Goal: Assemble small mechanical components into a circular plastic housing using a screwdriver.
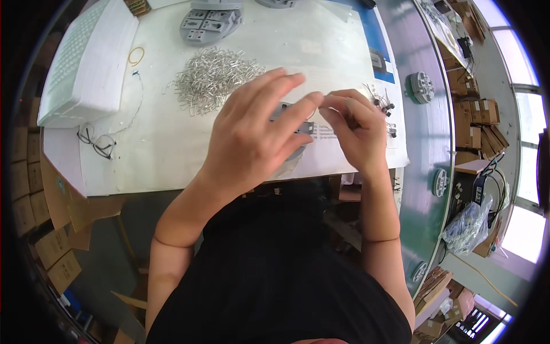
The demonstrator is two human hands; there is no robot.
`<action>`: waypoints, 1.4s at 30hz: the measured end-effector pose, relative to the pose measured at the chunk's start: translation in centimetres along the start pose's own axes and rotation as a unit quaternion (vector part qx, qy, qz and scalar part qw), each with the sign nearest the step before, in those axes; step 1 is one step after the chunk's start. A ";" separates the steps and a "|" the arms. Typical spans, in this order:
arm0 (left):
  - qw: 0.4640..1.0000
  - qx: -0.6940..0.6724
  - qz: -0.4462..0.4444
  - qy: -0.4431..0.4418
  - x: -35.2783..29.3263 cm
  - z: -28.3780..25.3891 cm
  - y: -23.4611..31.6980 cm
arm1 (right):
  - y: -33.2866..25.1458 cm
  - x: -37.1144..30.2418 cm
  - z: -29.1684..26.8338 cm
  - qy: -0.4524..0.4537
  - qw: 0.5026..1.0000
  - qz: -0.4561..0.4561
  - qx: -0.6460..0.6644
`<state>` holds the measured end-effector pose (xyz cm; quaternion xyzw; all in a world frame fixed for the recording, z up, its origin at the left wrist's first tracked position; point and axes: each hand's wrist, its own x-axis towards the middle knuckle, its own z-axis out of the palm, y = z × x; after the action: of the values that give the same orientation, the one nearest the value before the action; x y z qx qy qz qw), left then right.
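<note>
Our left hand [250, 129] spreads over a stiff-looking grey housing [304, 128], best rim-held. We cannot tell whether our right hand [361, 129], beside it, grips anything.

On the table [154, 160], a crate [86, 69] is set at the far left; eyeglasses [103, 150] are laid nearer, before it; a heap of clips [209, 80] is spread right of the crate, behind the left hand [252, 129]; behind the heap, one housing [211, 27] is placed toward the far edge; another housing [303, 128] is partly covered by the left hand, left of the right hand [358, 126]; leaded components [386, 106] are scattered right of the right hand; beyond the table's right edge, a side surface [417, 143] is dotted with spaced units [423, 88]; cartons [487, 112] are stacked farther right.
</note>
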<state>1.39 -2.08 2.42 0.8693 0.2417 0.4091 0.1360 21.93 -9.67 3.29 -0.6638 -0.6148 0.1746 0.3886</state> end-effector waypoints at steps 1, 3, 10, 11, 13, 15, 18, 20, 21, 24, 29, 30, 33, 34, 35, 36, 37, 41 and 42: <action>0.999 0.008 0.031 0.011 0.2 0.1 0.0 | -0.5 -0.5 0.3 0.009 0.999 0.030 0.035; 1.000 -0.013 0.021 0.009 -0.4 0.5 -0.6 | -1.1 -1.1 0.5 0.026 0.990 0.088 0.105; 0.960 -0.244 -0.130 -0.038 -1.0 0.3 -0.7 | 0.6 -1.9 2.1 0.048 0.978 -0.057 0.196; 0.915 -0.343 -0.204 -0.058 -1.1 0.5 -0.7 | 0.7 -1.9 2.3 0.056 0.969 -0.121 0.208; 0.778 -0.521 -0.340 -0.091 -1.2 0.9 -0.9 | 0.6 -2.2 2.4 0.048 0.970 -0.091 0.219; 0.781 -0.517 -0.337 -0.093 -1.1 0.9 -1.1 | 0.5 -2.5 2.5 0.033 0.970 -0.034 0.239; 0.787 -0.511 -0.330 -0.100 -1.0 0.9 -1.1 | 1.3 -2.2 3.0 0.028 0.964 -0.082 0.251; 0.795 -0.506 -0.321 -0.098 -1.1 0.8 -1.0 | 1.5 -2.3 3.0 0.027 0.960 -0.106 0.256; 0.798 -0.503 -0.317 -0.098 -1.1 0.7 -1.0 | 1.4 -2.6 3.0 0.027 0.954 -0.093 0.284; 0.800 -0.512 -0.302 -0.085 -1.2 0.0 -0.8 | 1.2 -3.2 3.0 0.026 0.938 -0.065 0.338; 0.792 -0.529 -0.296 -0.075 -1.1 -0.3 -0.2 | 0.9 -3.7 3.3 0.012 0.896 -0.016 0.443; 0.792 -0.529 -0.296 -0.076 -0.9 -0.5 -0.1 | 0.7 -3.6 3.4 0.021 0.915 -0.037 0.401; 0.815 -0.465 -0.323 -0.123 -0.5 -1.2 0.0 | 0.5 -3.0 3.2 0.033 0.949 -0.101 0.295; 0.815 -0.465 -0.323 -0.124 -0.6 -1.1 -0.1 | 0.6 -2.8 3.1 0.037 0.962 -0.144 0.230; 0.803 -0.480 -0.328 -0.133 -0.6 -1.0 -0.4 | 0.6 -2.6 3.0 0.040 0.968 -0.185 0.164; 0.790 -0.494 -0.333 -0.143 -0.6 -0.9 -0.7 | 0.6 -2.5 2.9 0.041 0.968 -0.184 0.163; 0.777 -0.508 -0.338 -0.152 -0.7 -0.8 -0.9 | 0.5 -2.4 2.8 0.029 0.970 -0.183 0.156; 0.706 -0.570 -0.374 -0.191 -0.9 -0.8 -2.3 | 0.8 -2.2 2.3 0.004 0.970 -0.206 0.131; 0.706 -0.571 -0.374 -0.191 -0.9 -0.7 -2.4 | 1.1 -2.1 2.1 0.003 0.966 -0.230 0.119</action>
<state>-0.40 -0.54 1.23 0.5239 0.2362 0.2093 0.7912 20.78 -10.93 0.60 -0.4541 -0.7245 0.1510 0.4960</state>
